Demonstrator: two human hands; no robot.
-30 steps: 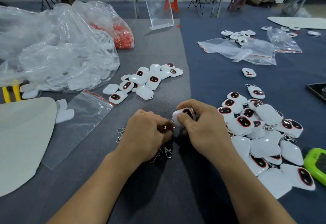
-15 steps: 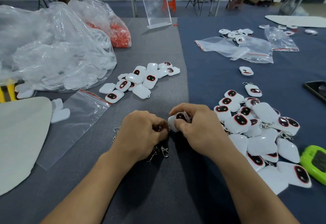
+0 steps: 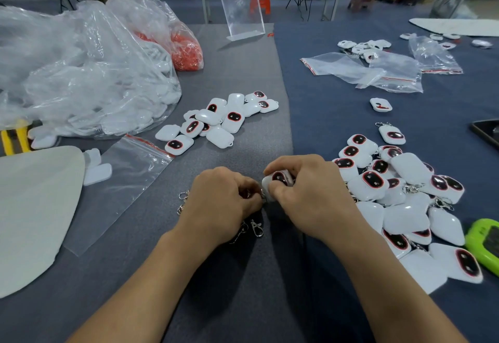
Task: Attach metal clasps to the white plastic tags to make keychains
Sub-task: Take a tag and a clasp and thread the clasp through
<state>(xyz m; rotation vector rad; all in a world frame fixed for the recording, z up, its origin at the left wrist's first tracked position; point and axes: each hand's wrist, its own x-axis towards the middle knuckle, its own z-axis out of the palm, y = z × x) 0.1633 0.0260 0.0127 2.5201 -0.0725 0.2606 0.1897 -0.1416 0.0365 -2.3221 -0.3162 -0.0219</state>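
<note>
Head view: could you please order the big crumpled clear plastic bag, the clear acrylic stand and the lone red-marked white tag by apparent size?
1. Big crumpled clear plastic bag.
2. Clear acrylic stand, despite being farthest.
3. Lone red-marked white tag.

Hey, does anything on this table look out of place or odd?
One tag lies alone on the blue cloth, apart from the left pile and the right pile. Its face shows a red streak, not the dark red-rimmed oval seen on others. Possibly a reject. Nothing else stands out.
</note>
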